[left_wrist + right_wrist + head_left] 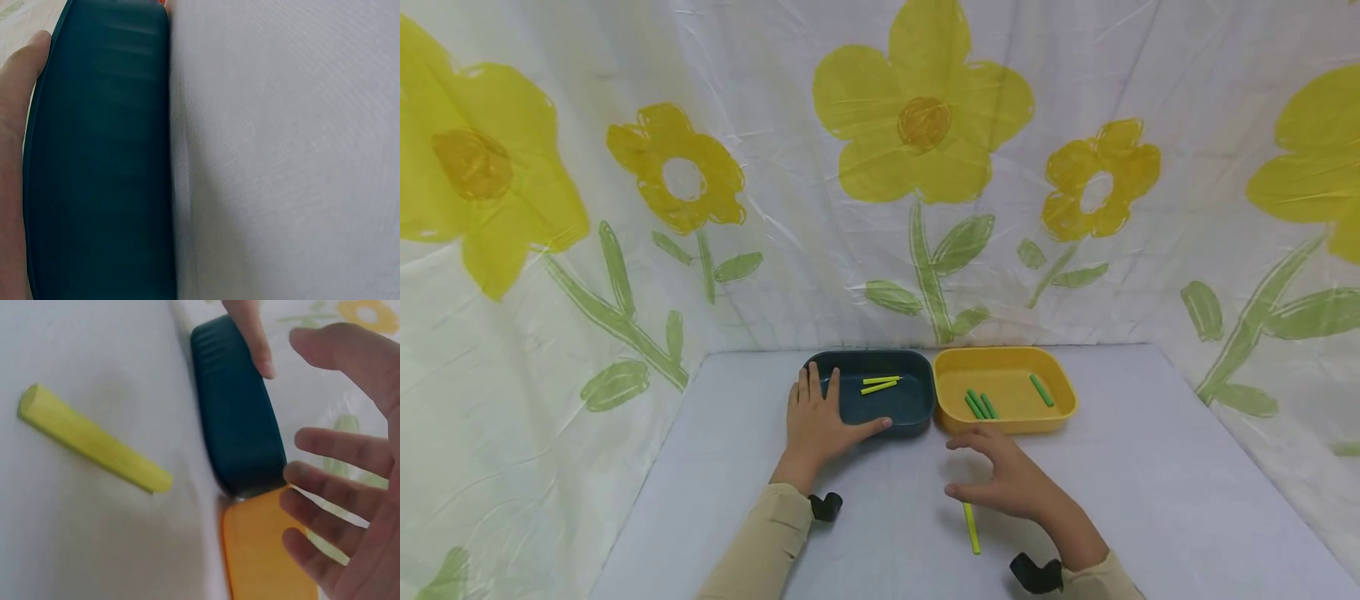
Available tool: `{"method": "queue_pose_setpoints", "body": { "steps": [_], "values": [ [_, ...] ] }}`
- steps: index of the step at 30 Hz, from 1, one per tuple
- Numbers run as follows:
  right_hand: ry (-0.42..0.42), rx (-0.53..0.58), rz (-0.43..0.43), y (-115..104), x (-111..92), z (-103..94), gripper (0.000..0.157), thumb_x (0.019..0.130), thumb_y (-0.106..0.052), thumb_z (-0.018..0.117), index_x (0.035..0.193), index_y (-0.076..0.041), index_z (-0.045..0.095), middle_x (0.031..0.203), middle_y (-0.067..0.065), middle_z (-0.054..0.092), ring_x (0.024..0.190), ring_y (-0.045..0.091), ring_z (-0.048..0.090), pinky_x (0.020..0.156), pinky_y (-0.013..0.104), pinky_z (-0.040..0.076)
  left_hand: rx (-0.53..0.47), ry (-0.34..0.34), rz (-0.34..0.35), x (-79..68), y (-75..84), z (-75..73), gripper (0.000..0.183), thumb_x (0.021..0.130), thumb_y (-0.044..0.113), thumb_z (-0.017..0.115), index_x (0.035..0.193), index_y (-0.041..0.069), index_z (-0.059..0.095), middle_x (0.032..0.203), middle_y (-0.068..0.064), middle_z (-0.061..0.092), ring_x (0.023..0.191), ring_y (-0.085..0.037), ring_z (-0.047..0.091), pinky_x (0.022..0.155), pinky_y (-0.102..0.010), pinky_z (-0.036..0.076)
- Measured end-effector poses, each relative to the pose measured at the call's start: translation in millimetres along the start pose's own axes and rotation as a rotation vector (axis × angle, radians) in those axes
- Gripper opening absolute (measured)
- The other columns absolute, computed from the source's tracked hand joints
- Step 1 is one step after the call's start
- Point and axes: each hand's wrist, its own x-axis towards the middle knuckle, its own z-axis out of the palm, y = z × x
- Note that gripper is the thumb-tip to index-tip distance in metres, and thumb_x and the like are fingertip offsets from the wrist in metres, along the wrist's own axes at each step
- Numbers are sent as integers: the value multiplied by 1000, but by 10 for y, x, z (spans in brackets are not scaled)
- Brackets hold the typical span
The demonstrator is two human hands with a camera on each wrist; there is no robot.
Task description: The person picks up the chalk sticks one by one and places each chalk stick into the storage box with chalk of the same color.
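Observation:
My left hand (818, 425) spreads its straight fingers over the left part of a dark teal tray (917, 400). Its thumb lies along the tray's front rim, also seen in the left wrist view. Two thin yellow sticks lie inside that tray. My right hand (1003, 475) hovers in front of the yellow tray (1015, 398), thumb and fingers apart with nothing between them. Below it, a short yellow stick (972, 531) lies on the white table; the right wrist view shows this round stick (94, 439) whole, apart from the fingers.
The two trays stand side by side at the table's back edge. Several green sticks (976, 406) lie in the yellow tray, one of them apart at the right. Behind hangs a white curtain (790, 292) printed with yellow flowers. Each wrist carries a small black device (826, 507).

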Motion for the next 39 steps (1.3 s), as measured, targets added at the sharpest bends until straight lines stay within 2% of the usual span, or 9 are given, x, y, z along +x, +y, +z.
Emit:
{"method": "queue_pose_setpoints", "body": {
  "steps": [6, 10, 18, 23, 29, 39],
  "values": [
    [-105, -37, 47, 68, -72, -8, 57, 71, -57, 82, 120, -33, 64, 124, -20, 51, 120, 11, 48, 104, 48, 45, -11, -9, -4, -4, -1, 4, 135, 55, 103, 39, 157, 15, 26, 164, -23, 7, 152, -41, 6, 122, -58, 10],
    [-146, -91, 54, 106, -120, 1, 64, 69, -60, 81, 122, -29, 64, 126, -15, 51, 121, 13, 47, 105, 50, 45, -9, -18, -2, -2, 5, -10, 135, 56, 103, 39, 157, 15, 25, 164, -23, 7, 152, -41, 4, 122, -57, 10],
    [-205, -179, 55, 178, -246, 18, 75, 62, -65, 83, 125, -30, 63, 136, -5, 51, 130, 22, 45, 106, 51, 44, -17, -30, -5, -10, 23, -33, 134, 56, 102, 40, 157, 15, 24, 164, -22, 6, 152, -41, 3, 122, -57, 9],
    [-232, -195, 58, 203, -310, 14, 81, 57, -70, 82, 125, -31, 62, 140, 1, 49, 132, 26, 44, 106, 54, 43, -17, -24, -7, -11, 24, -27, 135, 55, 103, 38, 157, 15, 25, 164, -22, 7, 152, -41, 5, 122, -57, 9],
    [-262, -178, 72, 206, -347, 3, 79, 55, -71, 82, 123, -34, 62, 146, 5, 46, 136, 31, 41, 107, 57, 41, -10, -22, -3, -4, 19, -27, 135, 55, 104, 37, 157, 15, 25, 164, -22, 7, 152, -42, 6, 122, -57, 9],
    [-294, -129, 122, 134, -355, -16, 69, 56, -62, 87, 117, -36, 65, 148, 5, 44, 138, 34, 38, 107, 60, 40, 13, -29, -5, -2, 11, -7, 136, 54, 105, 35, 157, 16, 25, 164, -22, 6, 152, -41, 5, 122, -57, 10]
  ]
}}
